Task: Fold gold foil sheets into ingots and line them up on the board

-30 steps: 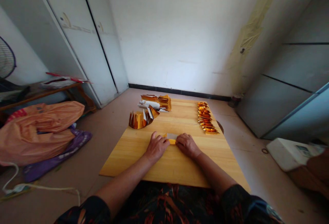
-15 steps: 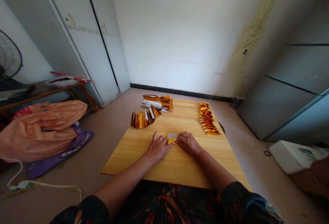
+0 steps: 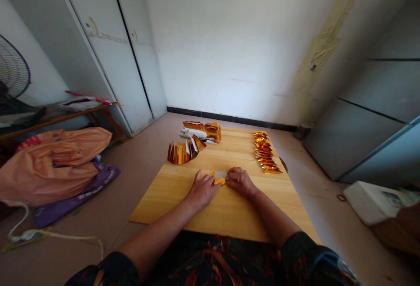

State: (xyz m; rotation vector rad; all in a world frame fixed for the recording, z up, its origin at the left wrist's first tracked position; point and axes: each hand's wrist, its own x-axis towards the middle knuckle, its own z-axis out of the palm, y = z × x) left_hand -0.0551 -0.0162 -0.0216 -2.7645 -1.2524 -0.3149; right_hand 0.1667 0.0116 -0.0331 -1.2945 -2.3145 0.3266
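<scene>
Between my hands a small sheet of gold foil paper (image 3: 220,181) lies on the wooden board, its near edge folded up and its pale inner side showing toward the back. My left hand (image 3: 202,188) grips the left end of the sheet, with the thumb at the near fold. On the right end, the bent fingers of my right hand (image 3: 241,181) pinch the paper; the fingertips partly hide that corner. Beyond my left hand stands a curved fan of gold sheets (image 3: 179,152). A row of folded gold paper pieces (image 3: 264,152) runs along the board's right side.
The wooden board (image 3: 164,203) stands before my lap. At its back left lie more gold sheets (image 3: 213,131) and a white wrapped bundle (image 3: 193,133). Left on the floor are an orange bag (image 3: 59,159), a purple bag (image 3: 78,196) and a cable. A white box (image 3: 370,200) sits right.
The near fold of the gold paper looks flatter and smoother. My right hand's fingers have shifted slightly at the right end; my left hand stays almost in place.
</scene>
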